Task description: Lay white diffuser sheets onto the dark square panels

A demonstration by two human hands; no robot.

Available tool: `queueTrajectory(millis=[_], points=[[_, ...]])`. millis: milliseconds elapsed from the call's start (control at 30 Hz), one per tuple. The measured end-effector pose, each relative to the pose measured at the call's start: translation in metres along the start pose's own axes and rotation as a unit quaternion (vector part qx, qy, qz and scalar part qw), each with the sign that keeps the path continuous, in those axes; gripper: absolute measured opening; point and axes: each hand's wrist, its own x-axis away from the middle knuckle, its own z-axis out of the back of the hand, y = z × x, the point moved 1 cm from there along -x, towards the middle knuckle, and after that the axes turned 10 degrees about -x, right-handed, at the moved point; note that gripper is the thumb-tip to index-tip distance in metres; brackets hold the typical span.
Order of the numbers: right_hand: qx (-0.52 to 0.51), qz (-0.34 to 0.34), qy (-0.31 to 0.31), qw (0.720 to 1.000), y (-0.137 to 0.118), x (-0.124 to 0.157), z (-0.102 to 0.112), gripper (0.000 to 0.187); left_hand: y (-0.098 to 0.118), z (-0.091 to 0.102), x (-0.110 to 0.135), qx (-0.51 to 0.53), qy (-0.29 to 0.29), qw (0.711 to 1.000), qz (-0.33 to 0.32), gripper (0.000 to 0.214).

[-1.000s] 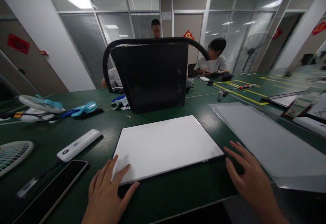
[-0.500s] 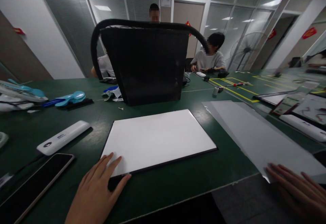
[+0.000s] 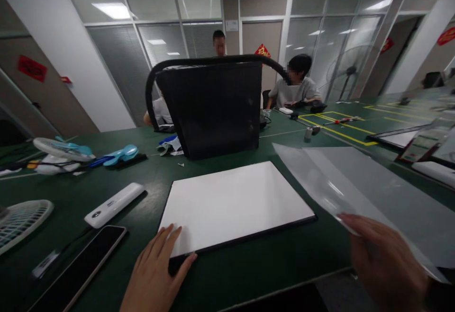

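Observation:
A white board with a black rim [image 3: 238, 208] lies on the green table in front of me; it looks like a light pad or whiteboard. My left hand [image 3: 159, 264] rests on its near left corner, fingers spread on the white face and thumb along the front edge. At the right, my right hand [image 3: 386, 250] pinches the near left edge of a clear plastic sheet [image 3: 320, 184], which is lifted and curved. Beneath it, a greyish translucent sheet [image 3: 377, 174] lies flat on the table.
A black panel with a hose-like rim [image 3: 216, 108] stands behind the board. To the left are a phone [image 3: 81, 264], a white power-bank-like device [image 3: 113, 205], a fan grille [image 3: 26, 222] and blue spoon-shaped items [image 3: 122, 155]. A person [image 3: 295, 84] sits across the table.
My right hand has moved left and lifted one edge of the clear sheet off the sheet under it. My left hand stays on the board. The camera view has shifted up and left.

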Motion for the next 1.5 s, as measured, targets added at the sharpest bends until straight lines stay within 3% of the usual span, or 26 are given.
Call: queueTrajectory(millis=[100,167,333,600,667,767,900,1000,1067,1267,1500], points=[[-0.073,0.112,-0.072,0.988,-0.011,-0.02,-0.029,0.046,-0.002,-0.005,0.003,0.023,0.02,0.999,0.036,0.096],[-0.103,0.143,-0.121,0.977,-0.012,-0.026,-0.043,0.041,0.0,-0.007,0.005,0.038,0.051,0.996,0.063,0.111],[-0.112,0.027,-0.133,0.984,-0.001,-0.027,-0.049,0.04,0.006,-0.008,0.008,0.032,0.137,0.989,0.052,0.128],[-0.231,0.016,-0.256,0.939,-0.003,-0.028,-0.034,0.029,0.002,-0.009,0.003,-0.014,0.134,0.99,0.033,0.122],[-0.242,0.003,-0.256,0.936,-0.003,-0.027,-0.035,0.024,0.005,-0.006,0.004,-0.01,0.14,0.989,0.039,0.12],[-0.218,-0.069,-0.226,0.947,0.005,-0.023,-0.042,0.021,0.006,-0.004,0.004,-0.042,0.127,0.991,0.032,0.104],[-0.125,-0.183,-0.168,0.96,0.023,-0.013,-0.06,0.038,-0.003,-0.01,0.002,-0.096,0.026,0.995,0.0,0.067],[-0.082,-0.229,-0.15,0.958,0.032,-0.004,-0.068,0.042,-0.011,-0.014,0.001,-0.113,0.018,0.993,-0.02,0.059],[-0.066,-0.245,-0.139,0.957,0.034,-0.001,-0.07,0.042,-0.014,-0.014,-0.001,-0.118,0.023,0.992,-0.03,0.058],[-0.063,-0.279,-0.111,0.952,0.032,-0.003,-0.065,0.047,-0.021,-0.008,-0.004,-0.101,-0.05,0.992,-0.058,0.056],[-0.056,-0.264,-0.138,0.953,0.033,0.0,-0.067,0.05,-0.018,-0.004,0.0,-0.122,0.017,0.991,-0.049,0.047]])
